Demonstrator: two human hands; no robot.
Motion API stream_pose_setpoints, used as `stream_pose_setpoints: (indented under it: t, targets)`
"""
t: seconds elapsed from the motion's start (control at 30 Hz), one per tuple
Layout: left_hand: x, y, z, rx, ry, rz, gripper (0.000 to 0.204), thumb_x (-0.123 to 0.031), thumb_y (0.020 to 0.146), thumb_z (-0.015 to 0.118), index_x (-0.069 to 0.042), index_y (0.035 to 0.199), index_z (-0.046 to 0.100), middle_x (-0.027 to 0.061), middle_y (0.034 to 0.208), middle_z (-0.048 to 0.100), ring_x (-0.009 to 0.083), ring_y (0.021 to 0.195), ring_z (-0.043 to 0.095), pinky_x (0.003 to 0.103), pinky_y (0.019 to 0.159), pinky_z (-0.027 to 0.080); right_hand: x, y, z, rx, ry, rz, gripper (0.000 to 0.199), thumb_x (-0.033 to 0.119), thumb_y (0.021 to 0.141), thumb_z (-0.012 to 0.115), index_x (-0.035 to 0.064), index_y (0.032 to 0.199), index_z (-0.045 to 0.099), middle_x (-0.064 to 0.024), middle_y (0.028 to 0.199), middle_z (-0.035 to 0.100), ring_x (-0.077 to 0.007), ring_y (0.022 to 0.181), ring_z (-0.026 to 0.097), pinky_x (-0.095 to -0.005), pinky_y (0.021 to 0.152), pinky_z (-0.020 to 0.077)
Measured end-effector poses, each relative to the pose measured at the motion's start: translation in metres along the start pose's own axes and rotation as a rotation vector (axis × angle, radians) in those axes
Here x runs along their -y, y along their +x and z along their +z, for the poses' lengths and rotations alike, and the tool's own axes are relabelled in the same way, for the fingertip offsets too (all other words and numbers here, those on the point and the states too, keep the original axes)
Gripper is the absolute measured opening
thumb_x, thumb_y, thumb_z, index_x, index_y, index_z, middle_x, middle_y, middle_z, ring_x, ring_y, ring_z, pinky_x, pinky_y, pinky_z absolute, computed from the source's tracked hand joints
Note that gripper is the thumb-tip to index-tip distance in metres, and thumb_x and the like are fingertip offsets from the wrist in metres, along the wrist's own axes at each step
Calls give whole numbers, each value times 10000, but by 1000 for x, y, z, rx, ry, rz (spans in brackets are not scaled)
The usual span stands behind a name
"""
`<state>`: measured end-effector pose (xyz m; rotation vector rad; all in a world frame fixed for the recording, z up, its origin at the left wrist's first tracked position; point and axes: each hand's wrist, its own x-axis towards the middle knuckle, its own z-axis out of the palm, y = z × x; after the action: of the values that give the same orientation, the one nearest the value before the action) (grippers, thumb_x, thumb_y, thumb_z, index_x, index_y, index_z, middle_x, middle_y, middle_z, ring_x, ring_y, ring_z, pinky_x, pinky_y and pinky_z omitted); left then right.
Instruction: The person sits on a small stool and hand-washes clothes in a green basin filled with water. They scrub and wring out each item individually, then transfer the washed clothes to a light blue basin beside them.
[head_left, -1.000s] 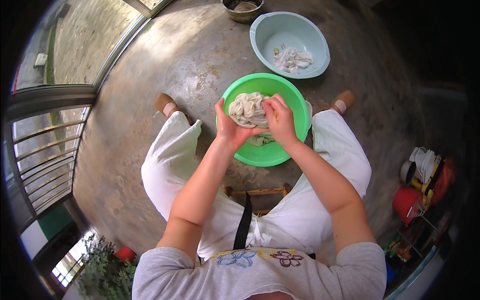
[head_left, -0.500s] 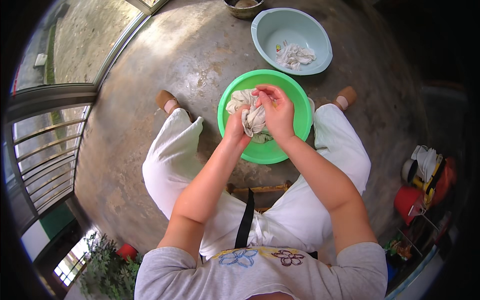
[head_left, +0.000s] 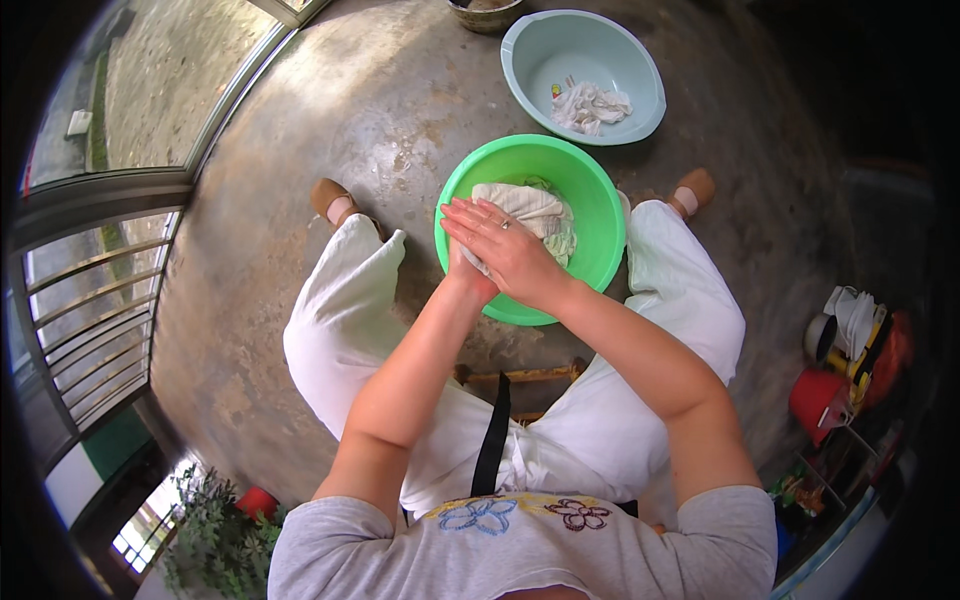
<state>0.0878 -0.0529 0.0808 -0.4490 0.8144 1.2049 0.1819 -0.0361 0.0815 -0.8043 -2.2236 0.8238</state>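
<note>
Head-worn fisheye, straight down, close

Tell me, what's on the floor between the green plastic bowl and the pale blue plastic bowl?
Nothing: the head view shows only bare grey concrete floor between the green plastic bowl and the pale blue plastic bowl.
</note>
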Motion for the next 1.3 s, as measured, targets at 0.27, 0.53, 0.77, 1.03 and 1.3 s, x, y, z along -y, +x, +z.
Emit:
stream_pose_setpoints:
  t: [0.27,0.53,0.77,1.03,1.3]
  targets:
    - [18,1,-22,208,348,-81,382,-314,961,372,-86,1241,497,84,1150,606,229,1075,573,364,926,456,-35,4,-22,-145,348,868,276,167,924,451,52,1139,579,-158,1209,551,-330,1201,474,-478,1048,301]
    - [-2,-5,-1,238,223,-125,450,-416,981,367,-103,1288,467,77,1207,573,218,1115,551,372,969,427,-17,-1,-11,-213,-90,165,311,145,933,443,13,1191,555,-162,1204,568,-307,1176,510,-441,1026,352]
    - [4,-9,1,411,436,-28,522,-294,931,540,-90,1367,336,80,1238,522,212,1079,560,353,909,476,-75,-6,-26,-654,1159,1084,242,207,963,498,-2,1048,585,-108,981,635,-178,888,615,-320,818,499]
    - [3,8,3,347,176,90,477,-436,976,409,-138,1347,385,56,1312,462,199,1125,527,365,931,456,-10,2,-5,-348,111,210,290,44,864,510,8,1136,604,-116,1184,599,-253,1118,552,-356,977,422]
    - [0,17,-9,306,118,26,476,-447,987,323,-87,1265,463,59,1276,502,192,1149,504,358,990,402,-11,0,-5,-106,76,129,430,51,824,446,24,1245,527,-121,1322,499,-311,1273,416,-446,1087,287]
